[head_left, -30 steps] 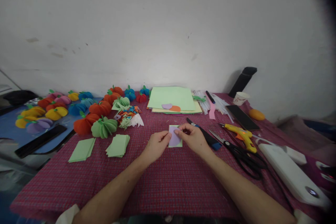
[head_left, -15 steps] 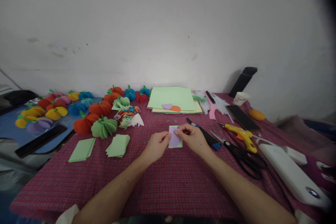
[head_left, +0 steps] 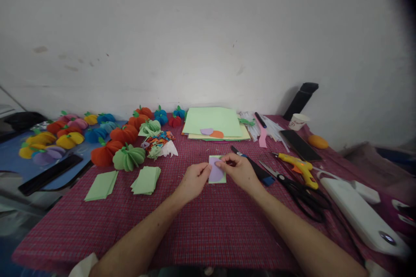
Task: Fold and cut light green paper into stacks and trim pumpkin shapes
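Note:
Between my hands is a small light-green paper card (head_left: 223,179) with a rounded purple paper piece (head_left: 216,173) lying over it. The fingers of my left hand (head_left: 196,178) pinch the left edge of the two layers. From the right, my right hand (head_left: 239,170) is closed on their upper right part, thumb on the purple piece. Two piles of similar green cards lie to the left, one nearer (head_left: 146,180) and one farther out (head_left: 102,185). Just right of my right hand rests a blue-and-black utility knife (head_left: 260,172).
Paper pumpkins (head_left: 129,157) and scraps (head_left: 159,143) crowd the left. Stacked coloured sheets (head_left: 212,121) lie at the back. On the right are black-handled scissors (head_left: 302,194), a yellow glue gun (head_left: 300,168), a dark phone (head_left: 300,145), a paper cup (head_left: 298,121) and a white device (head_left: 360,214).

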`<state>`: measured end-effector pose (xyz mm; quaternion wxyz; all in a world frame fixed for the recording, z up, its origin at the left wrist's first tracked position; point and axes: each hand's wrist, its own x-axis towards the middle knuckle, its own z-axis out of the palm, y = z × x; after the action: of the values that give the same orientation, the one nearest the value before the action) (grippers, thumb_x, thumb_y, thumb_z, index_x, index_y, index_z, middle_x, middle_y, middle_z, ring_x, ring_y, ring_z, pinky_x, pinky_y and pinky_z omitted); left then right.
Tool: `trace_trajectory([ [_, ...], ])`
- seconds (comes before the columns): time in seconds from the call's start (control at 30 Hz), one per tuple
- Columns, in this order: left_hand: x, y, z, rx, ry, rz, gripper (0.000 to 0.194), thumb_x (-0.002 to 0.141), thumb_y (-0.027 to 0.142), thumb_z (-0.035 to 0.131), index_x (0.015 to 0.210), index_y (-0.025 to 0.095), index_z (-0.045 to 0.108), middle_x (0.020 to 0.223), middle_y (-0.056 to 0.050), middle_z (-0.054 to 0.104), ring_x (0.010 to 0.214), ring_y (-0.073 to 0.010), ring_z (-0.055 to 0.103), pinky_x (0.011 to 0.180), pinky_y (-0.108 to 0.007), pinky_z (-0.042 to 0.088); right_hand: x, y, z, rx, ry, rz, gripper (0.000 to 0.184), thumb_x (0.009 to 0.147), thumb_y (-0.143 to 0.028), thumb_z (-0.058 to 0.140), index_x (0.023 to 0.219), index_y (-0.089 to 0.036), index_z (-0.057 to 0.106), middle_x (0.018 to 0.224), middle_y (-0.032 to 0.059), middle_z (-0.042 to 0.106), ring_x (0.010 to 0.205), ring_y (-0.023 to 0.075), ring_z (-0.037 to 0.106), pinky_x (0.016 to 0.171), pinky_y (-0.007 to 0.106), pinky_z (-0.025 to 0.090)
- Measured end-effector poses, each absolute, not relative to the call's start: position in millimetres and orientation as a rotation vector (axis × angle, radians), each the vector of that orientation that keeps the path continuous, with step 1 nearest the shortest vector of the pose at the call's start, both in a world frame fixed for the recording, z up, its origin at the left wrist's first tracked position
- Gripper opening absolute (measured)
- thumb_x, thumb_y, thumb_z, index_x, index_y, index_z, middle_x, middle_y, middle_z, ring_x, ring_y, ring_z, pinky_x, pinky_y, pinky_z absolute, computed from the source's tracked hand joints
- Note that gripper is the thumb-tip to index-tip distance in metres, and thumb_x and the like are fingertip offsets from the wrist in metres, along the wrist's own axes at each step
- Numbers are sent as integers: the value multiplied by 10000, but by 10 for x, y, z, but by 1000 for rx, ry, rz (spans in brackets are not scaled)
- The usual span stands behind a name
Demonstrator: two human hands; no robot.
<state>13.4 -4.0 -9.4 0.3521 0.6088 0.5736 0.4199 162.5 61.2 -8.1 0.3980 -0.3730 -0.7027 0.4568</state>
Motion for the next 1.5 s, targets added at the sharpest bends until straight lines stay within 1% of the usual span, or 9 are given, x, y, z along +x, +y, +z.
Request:
trace_trajectory([
  [0.13, 139, -36, -91, 1539, 1441, 1092, 350, 800, 418, 329, 619, 147, 456, 544, 32, 399, 504, -87, 355, 475, -201, 266, 1616, 632, -100, -948, -1757, 1156, 238, 636, -385, 606, 697, -165, 540, 600, -7, 526, 528, 98, 462, 477, 211, 374],
  [0.3, 138, -26, -101, 1522, 1414, 1104, 346, 801, 418, 329, 623, 146, 448, 553, 35, 379, 511, -84, 334, 474, -200, 251, 1617, 654, -51, -897, -1660, 1285, 425, 602, -362, 647, 954, -185, 488, 675, -13, 552, 569, 102, 491, 522, 223, 407],
  [0.4, 141, -24, -109, 1529, 1404, 1098, 346, 800, 417, 335, 612, 147, 442, 552, 37, 377, 508, -82, 325, 472, -201, 243, 1631, 632, 13, -856, -1676, 1477, 343, 617, -378, 631, 865, -153, 559, 734, 17, 589, 610, 112, 517, 578, 247, 422],
  [0.57, 140, -21, -128, 1538, 1387, 1102, 350, 788, 418, 360, 602, 141, 466, 552, 33, 403, 509, -82, 337, 477, -202, 251, 1651, 596, 58, -841, -1642, 1613, 260, 635, -376, 616, 699, -125, 594, 643, 9, 584, 554, 97, 499, 551, 236, 401],
  [0.83, 134, -31, -45, 1370, 1335, 1181, 396, 767, 457, 388, 639, 119, 548, 607, -5, 517, 564, -104, 437, 519, -210, 314, 1681, 632, 76, -899, -1613, 1574, 275, 624, -376, 629, 699, -114, 601, 625, 10, 579, 527, 87, 483, 523, 223, 386],
  [0.97, 126, -38, -45, 1506, 1354, 1071, 353, 725, 435, 472, 592, 125, 574, 533, 20, 504, 513, -88, 415, 506, -206, 297, 1688, 642, 71, -877, -1620, 1582, 269, 627, -373, 626, 700, -115, 608, 606, 0, 565, 504, 78, 461, 496, 216, 368],
  [1.13, 108, -34, -91, 1504, 1338, 1007, 378, 743, 439, 443, 584, 127, 585, 545, -4, 563, 522, -103, 470, 525, -210, 329, 1694, 649, 69, -893, -1631, 1572, 274, 617, -378, 630, 701, -118, 610, 595, -1, 565, 489, 78, 458, 479, 214, 368],
  [1.33, 114, -33, -71, 1570, 1376, 1031, 364, 741, 425, 456, 566, 127, 573, 511, 20, 514, 483, -81, 414, 479, -201, 285, 1694, 639, 63, -874, -1656, 1568, 265, 628, -375, 623, 708, -123, 603, 597, -5, 567, 494, 80, 466, 485, 214, 377],
  [1.5, 134, 3, -107, 1441, 1272, 1165, 277, 699, 374, 535, 788, 124, 615, 686, -8, 587, 596, -103, 480, 548, -205, 352, 1669, 620, 19, -866, -1700, 1521, 258, 632, -367, 619, 704, -121, 596, 593, -6, 558, 499, 82, 468, 486, 212, 376],
])
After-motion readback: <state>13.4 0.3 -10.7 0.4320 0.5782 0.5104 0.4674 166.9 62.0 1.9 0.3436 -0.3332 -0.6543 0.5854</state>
